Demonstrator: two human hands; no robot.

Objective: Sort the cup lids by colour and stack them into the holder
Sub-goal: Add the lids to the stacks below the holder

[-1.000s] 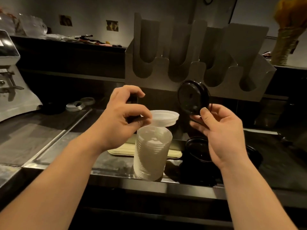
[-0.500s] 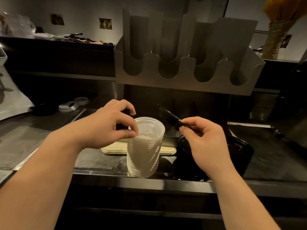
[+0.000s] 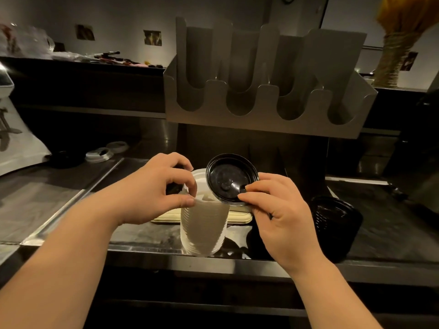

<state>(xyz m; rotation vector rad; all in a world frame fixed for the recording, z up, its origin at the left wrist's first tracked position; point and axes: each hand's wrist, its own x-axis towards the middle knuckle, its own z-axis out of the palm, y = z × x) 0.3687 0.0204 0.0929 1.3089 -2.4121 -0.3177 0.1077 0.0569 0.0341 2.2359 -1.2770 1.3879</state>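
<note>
A tall stack of white lids point(image 3: 203, 227) stands on the steel counter near its front edge. My left hand point(image 3: 152, 189) pinches the top rim of that stack between thumb and fingers. My right hand point(image 3: 276, 211) grips a single black lid point(image 3: 229, 178) by its lower edge, tilted so its inner face points at me, right above the white stack's right side. A stack of black lids point(image 3: 332, 224) stands to the right, partly behind my right hand. The grey metal lid holder point(image 3: 266, 108) with several U-shaped slots hangs on the wall above.
A cream tray point(image 3: 166, 218) lies flat behind the white stack. Loose white lids point(image 3: 98, 155) and a dark lid point(image 3: 64, 157) rest at the back left of the counter. A machine's white panel point(image 3: 14, 143) fills the far left. A counter seam point(image 3: 78, 197) runs diagonally.
My right hand turned the black lid from edge-on to face-on and brought it over the white stack. My left hand stayed on the stack's top rim.
</note>
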